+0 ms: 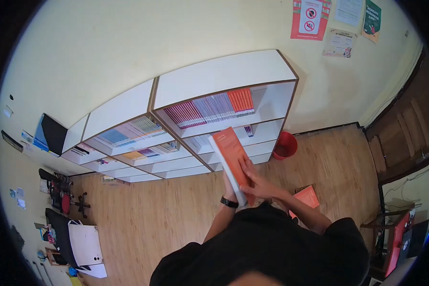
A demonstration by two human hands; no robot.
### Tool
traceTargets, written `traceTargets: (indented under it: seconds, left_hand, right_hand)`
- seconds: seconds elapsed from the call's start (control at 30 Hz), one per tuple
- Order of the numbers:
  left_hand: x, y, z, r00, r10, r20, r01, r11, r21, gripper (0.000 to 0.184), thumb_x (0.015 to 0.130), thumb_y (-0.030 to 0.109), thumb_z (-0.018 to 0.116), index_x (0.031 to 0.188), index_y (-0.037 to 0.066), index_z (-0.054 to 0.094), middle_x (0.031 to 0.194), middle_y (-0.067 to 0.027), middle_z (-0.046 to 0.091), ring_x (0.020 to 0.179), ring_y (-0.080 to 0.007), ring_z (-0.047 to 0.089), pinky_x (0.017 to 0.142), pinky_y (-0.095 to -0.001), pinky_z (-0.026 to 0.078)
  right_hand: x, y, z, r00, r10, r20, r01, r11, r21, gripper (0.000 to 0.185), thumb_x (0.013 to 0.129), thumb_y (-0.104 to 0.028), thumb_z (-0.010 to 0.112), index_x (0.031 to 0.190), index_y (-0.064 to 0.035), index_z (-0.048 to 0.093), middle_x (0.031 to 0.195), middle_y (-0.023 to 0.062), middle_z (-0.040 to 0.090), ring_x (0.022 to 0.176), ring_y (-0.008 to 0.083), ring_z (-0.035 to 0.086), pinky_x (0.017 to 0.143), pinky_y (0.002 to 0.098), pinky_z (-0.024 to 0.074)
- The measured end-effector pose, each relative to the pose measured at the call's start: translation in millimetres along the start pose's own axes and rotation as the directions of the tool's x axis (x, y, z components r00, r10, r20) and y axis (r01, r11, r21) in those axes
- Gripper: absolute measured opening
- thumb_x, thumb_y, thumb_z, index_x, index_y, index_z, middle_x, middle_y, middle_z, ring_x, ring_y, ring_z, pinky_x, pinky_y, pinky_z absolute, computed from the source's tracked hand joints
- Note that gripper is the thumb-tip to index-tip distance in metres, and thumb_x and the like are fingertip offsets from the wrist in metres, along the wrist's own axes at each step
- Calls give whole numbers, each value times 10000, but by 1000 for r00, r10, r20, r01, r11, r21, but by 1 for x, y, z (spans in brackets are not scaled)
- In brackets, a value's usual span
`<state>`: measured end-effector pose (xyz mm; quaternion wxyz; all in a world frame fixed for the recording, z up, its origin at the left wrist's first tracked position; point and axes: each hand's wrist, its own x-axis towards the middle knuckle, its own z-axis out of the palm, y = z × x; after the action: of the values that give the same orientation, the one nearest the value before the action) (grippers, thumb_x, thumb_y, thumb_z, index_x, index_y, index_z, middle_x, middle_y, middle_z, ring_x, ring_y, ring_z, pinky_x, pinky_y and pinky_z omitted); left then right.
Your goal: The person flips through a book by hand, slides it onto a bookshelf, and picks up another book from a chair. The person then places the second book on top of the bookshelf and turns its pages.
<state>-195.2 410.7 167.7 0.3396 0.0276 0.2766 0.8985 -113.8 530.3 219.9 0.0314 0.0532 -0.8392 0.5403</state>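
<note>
In front of my chest I hold a stack of orange books, tilted, with an orange cover facing up and a thick white side to the left. How many are in it I cannot tell. My left hand, below a dark wristband, grips the stack from its left side, its fingers partly hidden. Across the cover and lower right edge lies my right hand, closed on the stack. Just beyond is the white bookshelf, where purple books, pale lilac books and upright orange books fill part of the top row.
A red bin stands at the shelf's right end. More orange books lie low beside my right forearm. A red-topped table is at the right, a white table at the left. A brown door is at the far right.
</note>
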Motion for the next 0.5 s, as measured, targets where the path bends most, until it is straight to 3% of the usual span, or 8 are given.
traceTargets:
  seconds: [0.13, 0.17, 0.2, 0.23, 0.33, 0.37, 0.43, 0.5]
  left_hand:
    - [-8, 31, 3, 984, -111, -137, 138, 967, 212, 606, 1006, 486, 333, 1473, 102, 303, 1432, -75, 406, 1280, -217, 432, 1054, -349, 365]
    - [1, 29, -12, 988, 141, -60, -93, 865, 494, 615, 1005, 463, 337, 1503, 121, 225, 1508, -112, 243, 1364, -280, 263, 1101, -406, 233]
    - [-2, 51, 7, 934, 349, 79, -297, 635, 713, 639, 1004, 441, 342, 1532, 140, 146, 1583, -150, 80, 1448, -342, 94, 1148, -462, 100]
    - [-21, 76, 20, 914, 329, 237, -270, 56, 961, 625, 999, 414, 344, 1528, 135, 164, 1588, -178, 34, 1459, -381, 16, 1141, -510, 7]
    - [-44, 115, 34, 930, 222, 293, -238, -246, 940, 614, 992, 391, 356, 1523, 128, 197, 1588, -177, 42, 1462, -382, 27, 1140, -529, 5]
    - [-49, 130, 36, 927, 115, 357, -303, -331, 894, 603, 989, 380, 359, 1517, 128, 218, 1586, -181, 55, 1460, -387, 37, 1144, -527, 22]
    - [-51, 147, 32, 912, 0, 409, -376, -394, 839, 592, 986, 370, 362, 1512, 127, 240, 1584, -185, 67, 1458, -391, 47, 1148, -526, 39]
    - [-48, 160, 26, 899, -62, 433, -425, -360, 831, 584, 978, 364, 391, 1499, 126, 276, 1581, -149, 134, 1458, -366, 84, 1156, -505, 104]
  right_hand:
    - [37, -16, 53, 988, 30, -155, 62, 829, 556, 887, 891, -375, 589, 1529, -66, 56, 1590, 135, 85, 1457, 248, 113, 1165, 400, 137]
    - [47, -21, 64, 984, 97, -147, 49, 651, 757, 882, 883, -335, 584, 1532, -82, 44, 1596, 139, 63, 1466, 258, 100, 1168, 396, 125]
    - [49, -38, 69, 971, 223, -84, -68, 596, 800, 793, 930, -401, 497, 1534, -99, 82, 1592, 101, 115, 1455, 240, 155, 1168, 392, 144]
    - [58, -41, 81, 972, 224, -70, -78, 591, 803, 793, 930, -401, 497, 1534, -99, 82, 1592, 101, 115, 1455, 240, 155, 1168, 392, 144]
    - [80, -35, 115, 982, 176, -62, 82, -108, 991, 712, 976, -572, 286, 1518, -123, 179, 1549, 80, 243, 1411, 255, 268, 1150, 418, 224]
    - [84, -42, 121, 980, 194, -55, 78, -109, 991, 712, 976, -572, 286, 1518, -123, 179, 1549, 80, 243, 1411, 255, 268, 1150, 418, 224]
    - [99, -82, 120, 779, 617, -115, 291, -192, 937, 530, 979, -366, 438, 1413, -67, 379, 1442, 118, 418, 1305, 290, 428, 1103, 458, 330]
    - [114, -127, 103, 516, 846, 134, 324, -337, 884, 635, 985, -396, 416, 1517, -140, 180, 1584, 90, 145, 1443, 311, 176, 1170, 495, 158]
